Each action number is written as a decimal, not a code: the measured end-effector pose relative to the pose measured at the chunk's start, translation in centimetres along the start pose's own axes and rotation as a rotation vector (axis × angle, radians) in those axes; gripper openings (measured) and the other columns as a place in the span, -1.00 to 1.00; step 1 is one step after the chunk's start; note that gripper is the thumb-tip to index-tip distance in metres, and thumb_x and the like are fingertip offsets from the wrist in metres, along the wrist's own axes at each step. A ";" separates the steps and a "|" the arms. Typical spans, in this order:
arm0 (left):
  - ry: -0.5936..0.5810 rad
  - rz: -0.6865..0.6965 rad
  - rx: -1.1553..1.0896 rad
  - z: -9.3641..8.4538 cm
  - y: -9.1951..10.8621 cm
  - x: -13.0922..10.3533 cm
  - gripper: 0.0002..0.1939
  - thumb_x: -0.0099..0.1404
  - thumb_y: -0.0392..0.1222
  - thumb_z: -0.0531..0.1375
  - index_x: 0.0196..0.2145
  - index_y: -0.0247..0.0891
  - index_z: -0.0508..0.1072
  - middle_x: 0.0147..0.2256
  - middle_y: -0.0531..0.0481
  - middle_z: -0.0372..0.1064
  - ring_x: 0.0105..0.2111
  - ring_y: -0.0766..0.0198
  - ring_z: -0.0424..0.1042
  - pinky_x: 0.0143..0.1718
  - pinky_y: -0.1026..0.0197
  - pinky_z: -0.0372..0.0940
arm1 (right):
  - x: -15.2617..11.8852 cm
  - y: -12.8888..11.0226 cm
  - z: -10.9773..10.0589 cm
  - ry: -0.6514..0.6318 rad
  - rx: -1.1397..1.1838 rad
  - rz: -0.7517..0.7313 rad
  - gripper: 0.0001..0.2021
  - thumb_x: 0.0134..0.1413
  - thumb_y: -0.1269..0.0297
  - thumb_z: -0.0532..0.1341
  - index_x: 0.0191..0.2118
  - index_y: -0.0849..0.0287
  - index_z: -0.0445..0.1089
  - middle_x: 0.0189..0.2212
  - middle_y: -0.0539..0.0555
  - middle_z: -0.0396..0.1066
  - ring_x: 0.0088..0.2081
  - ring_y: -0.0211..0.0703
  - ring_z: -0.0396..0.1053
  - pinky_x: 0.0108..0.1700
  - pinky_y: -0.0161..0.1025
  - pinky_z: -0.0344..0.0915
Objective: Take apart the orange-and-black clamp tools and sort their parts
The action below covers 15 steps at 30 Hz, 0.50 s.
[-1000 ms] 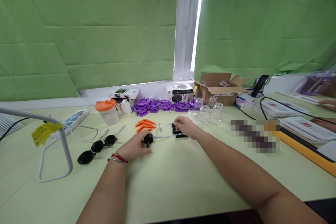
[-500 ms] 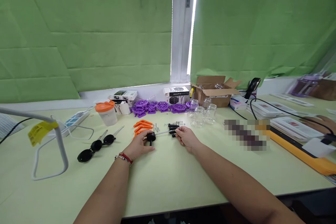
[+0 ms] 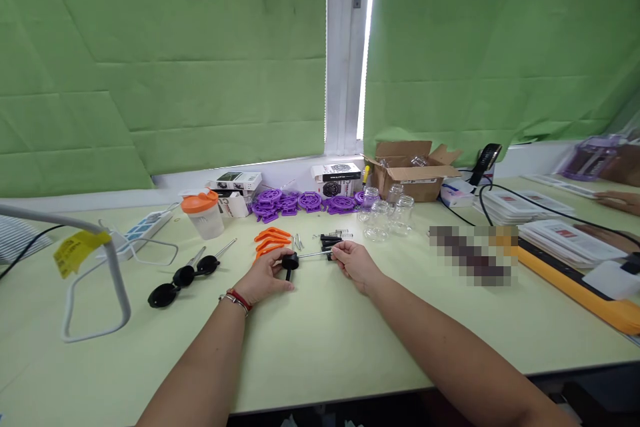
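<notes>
Black-headed rod (image 3: 310, 255): just above the counter (image 3: 320, 340), between the two hands, its round head toward the left hand (image 3: 265, 275) and its metal shaft reaching across to the right hand (image 3: 354, 263).
Left fingers: clamped on the round black head, the thumb lower and nearer the wearer, the other fingers on the far side.
Right fingers: pinched together at the shaft's far end; whether a small piece also sits between them is too small to tell.
Rod's look: a dark, rounded head with a short black stem pointing down toward the wearer, and a thin, straight, silvery shaft lying nearly level, its right end slightly higher.
Change at the right hand: one second ago it was over the black parts and the shaft's end was free; now it is at that end. Compared with half a second ago, the hold looks much the same.
Black parts (image 3: 330, 241): lying just beyond the right fingertips, with thin springs (image 3: 344, 233) beside them.
Orange handles (image 3: 273, 235): grouped beyond the left hand, small metal pins (image 3: 299, 241) just to their right.
Similar rods with black heads (image 3: 185, 276): on the counter, left of the left hand.
Farther back: purple pieces (image 3: 310, 201) in a row, clear jars (image 3: 380, 217) to their right, an open cardboard box (image 3: 410, 177) behind the jars.
</notes>
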State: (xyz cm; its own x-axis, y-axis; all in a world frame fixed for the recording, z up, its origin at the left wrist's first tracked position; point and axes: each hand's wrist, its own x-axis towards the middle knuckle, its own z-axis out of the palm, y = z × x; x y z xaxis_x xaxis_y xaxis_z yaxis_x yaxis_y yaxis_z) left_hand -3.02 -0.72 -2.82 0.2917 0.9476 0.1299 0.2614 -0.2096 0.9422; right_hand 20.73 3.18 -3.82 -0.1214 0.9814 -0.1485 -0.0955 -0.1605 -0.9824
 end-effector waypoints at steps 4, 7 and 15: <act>0.007 -0.018 -0.016 -0.1 -0.1 0.0 -0.25 -0.25 -0.22 0.46 -0.05 -0.20 0.34 0.01 -0.13 0.29 0.03 0.07 0.30 0.15 -0.06 0.10 | -0.2 -0.1 0.0 -0.013 -0.019 0.009 -0.89 -0.05 0.28 0.22 -0.42 0.19 0.28 -0.53 -0.05 0.33 -0.66 -0.45 0.05 -0.66 -0.44 -0.11; 0.008 -0.019 -0.032 -0.1 -0.3 0.0 -0.25 -0.25 -0.24 0.46 -0.05 -0.20 0.33 0.01 -0.12 0.28 0.03 0.06 0.30 0.14 -0.06 0.11 | -0.3 -0.2 0.0 -0.020 -0.039 0.023 -0.90 -0.04 0.30 0.20 -0.41 0.19 0.28 -0.54 -0.05 0.32 -0.65 -0.44 0.05 -0.65 -0.43 -0.10; 0.018 -0.030 -0.010 0.2 0.0 -0.1 -0.25 -0.27 -0.25 0.46 -0.07 -0.22 0.34 -0.03 -0.12 0.31 0.00 0.07 0.32 0.14 -0.06 0.11 | -0.4 0.1 0.1 -0.007 -0.064 -0.007 -0.90 -0.04 0.29 0.19 -0.41 0.18 0.27 -0.58 -0.08 0.29 -0.65 -0.43 0.06 -0.63 -0.42 -0.07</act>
State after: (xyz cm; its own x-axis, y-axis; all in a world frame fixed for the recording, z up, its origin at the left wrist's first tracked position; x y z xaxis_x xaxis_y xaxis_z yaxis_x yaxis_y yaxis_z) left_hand -2.89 -0.83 -2.85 0.2674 0.9577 0.1068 0.2605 -0.1785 0.9488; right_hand 20.69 2.79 -3.84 -0.1281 0.9817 -0.1412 -0.0326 -0.1465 -0.9887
